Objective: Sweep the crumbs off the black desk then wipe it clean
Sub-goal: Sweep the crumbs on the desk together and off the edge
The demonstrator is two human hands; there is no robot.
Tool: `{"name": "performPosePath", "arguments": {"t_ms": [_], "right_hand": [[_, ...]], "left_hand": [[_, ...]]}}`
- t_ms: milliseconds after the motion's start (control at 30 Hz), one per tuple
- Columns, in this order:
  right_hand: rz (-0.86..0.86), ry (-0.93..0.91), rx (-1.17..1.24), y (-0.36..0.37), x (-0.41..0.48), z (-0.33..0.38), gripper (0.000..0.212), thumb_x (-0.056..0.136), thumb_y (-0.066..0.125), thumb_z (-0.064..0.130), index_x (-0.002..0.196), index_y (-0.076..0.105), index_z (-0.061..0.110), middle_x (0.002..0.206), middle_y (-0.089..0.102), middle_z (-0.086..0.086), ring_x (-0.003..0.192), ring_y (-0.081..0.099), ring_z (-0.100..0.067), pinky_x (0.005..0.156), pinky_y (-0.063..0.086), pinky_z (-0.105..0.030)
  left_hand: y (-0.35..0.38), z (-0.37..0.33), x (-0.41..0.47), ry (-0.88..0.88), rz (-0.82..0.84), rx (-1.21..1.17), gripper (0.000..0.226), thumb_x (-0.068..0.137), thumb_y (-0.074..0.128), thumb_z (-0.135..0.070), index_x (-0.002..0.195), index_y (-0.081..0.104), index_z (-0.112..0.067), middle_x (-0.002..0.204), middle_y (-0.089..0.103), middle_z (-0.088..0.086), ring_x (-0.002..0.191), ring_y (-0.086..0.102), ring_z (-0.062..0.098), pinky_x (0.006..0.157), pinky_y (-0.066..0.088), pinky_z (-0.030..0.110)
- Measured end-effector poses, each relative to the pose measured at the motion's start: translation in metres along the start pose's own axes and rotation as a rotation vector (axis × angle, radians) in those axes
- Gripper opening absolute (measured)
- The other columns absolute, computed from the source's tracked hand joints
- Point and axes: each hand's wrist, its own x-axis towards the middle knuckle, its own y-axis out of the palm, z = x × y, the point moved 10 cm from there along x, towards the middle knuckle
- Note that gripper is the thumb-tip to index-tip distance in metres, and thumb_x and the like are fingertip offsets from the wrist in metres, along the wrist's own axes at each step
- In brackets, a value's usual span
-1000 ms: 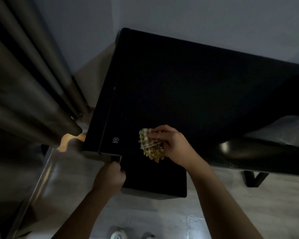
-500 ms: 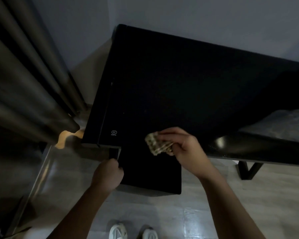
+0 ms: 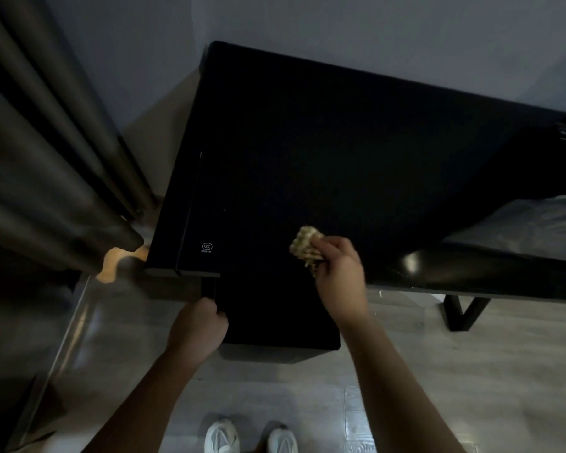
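Observation:
The black desk (image 3: 340,142) fills the middle of the view, with a small white printed mark near its front left corner. I see no crumbs on its dark top. My right hand (image 3: 340,273) grips a bunched beige cloth (image 3: 304,245) over the desk's front edge. My left hand (image 3: 196,328) holds the left side of a black flat pan (image 3: 275,315), which sits just below and against the desk's front edge.
Dark curtain folds (image 3: 46,158) hang at the left. A glossy black ledge (image 3: 471,273) and grey bedding (image 3: 536,223) lie at the right, with a black leg (image 3: 461,312) below. My white shoes (image 3: 223,436) stand on the pale floor.
My right hand has moved right along the desk's front edge, and the cloth is now bunched tighter in its fingers. The left hand keeps its hold on the black pan.

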Motion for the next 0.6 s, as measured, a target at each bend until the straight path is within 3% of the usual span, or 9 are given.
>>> {"name": "performPosePath", "arguments": {"t_ms": [67,133,200,300,433,533,600], "right_hand": [[0.068,-0.096,0.031,0.016,-0.010,0.022,0.047,0.080,0.051,-0.007,0.119,0.067,0.015,0.118,0.057,-0.003,0.103,0.055,-0.023,0.095,0.045,-0.028],[0.136,-0.126,0.123,0.024,-0.025,0.033,0.043,0.081,0.049,-0.007,0.112,0.071,0.013,0.114,0.057,0.000,0.099,0.057,-0.017,0.088,0.047,-0.022],[0.207,-0.088,0.206,0.029,-0.038,0.033,0.040,0.084,0.047,-0.009,0.105,0.073,0.012,0.108,0.057,0.005,0.088,0.057,-0.005,0.074,0.044,-0.009],[0.238,-0.009,0.325,0.023,-0.047,0.024,0.040,0.084,0.047,-0.010,0.101,0.075,0.013,0.103,0.059,0.008,0.074,0.057,0.001,0.062,0.042,-0.010],[0.044,0.125,0.438,-0.026,-0.045,-0.021,0.043,0.082,0.051,-0.013,0.097,0.074,0.020,0.103,0.060,0.006,0.088,0.061,-0.003,0.075,0.048,-0.015],[-0.183,0.276,0.432,-0.074,-0.046,-0.076,0.042,0.086,0.051,-0.009,0.100,0.070,0.025,0.110,0.060,0.001,0.092,0.061,-0.006,0.080,0.054,-0.026],[-0.305,0.362,0.405,-0.105,-0.050,-0.105,0.037,0.090,0.050,-0.006,0.108,0.069,0.020,0.117,0.058,-0.005,0.088,0.060,-0.006,0.078,0.051,-0.017]], "left_hand": [[0.001,0.001,-0.001,-0.009,0.002,0.001,0.025,0.086,0.051,-0.009,0.061,0.049,-0.008,0.058,0.048,0.007,0.054,0.047,0.019,0.045,0.026,0.027],[0.000,0.002,-0.002,-0.020,-0.009,0.016,0.024,0.085,0.051,-0.010,0.061,0.050,-0.010,0.059,0.050,0.007,0.056,0.050,0.020,0.046,0.027,0.027],[0.001,0.002,-0.004,-0.022,-0.014,0.030,0.022,0.084,0.051,-0.011,0.062,0.052,-0.010,0.061,0.052,0.008,0.060,0.053,0.023,0.048,0.029,0.028],[0.004,-0.002,-0.008,-0.017,-0.021,0.058,0.022,0.085,0.052,-0.013,0.064,0.053,-0.008,0.062,0.053,0.008,0.060,0.053,0.023,0.047,0.029,0.028],[0.015,-0.012,-0.011,-0.018,-0.014,0.082,0.019,0.086,0.050,-0.012,0.068,0.054,-0.007,0.064,0.053,0.009,0.061,0.053,0.023,0.047,0.029,0.027],[0.026,-0.024,-0.012,-0.024,-0.001,0.099,0.019,0.086,0.049,-0.013,0.069,0.055,-0.009,0.070,0.057,0.009,0.062,0.054,0.021,0.050,0.034,0.027],[0.033,-0.033,-0.012,-0.016,-0.001,0.127,0.018,0.088,0.049,-0.014,0.073,0.056,-0.009,0.072,0.056,0.008,0.062,0.052,0.020,0.052,0.035,0.027]]}}
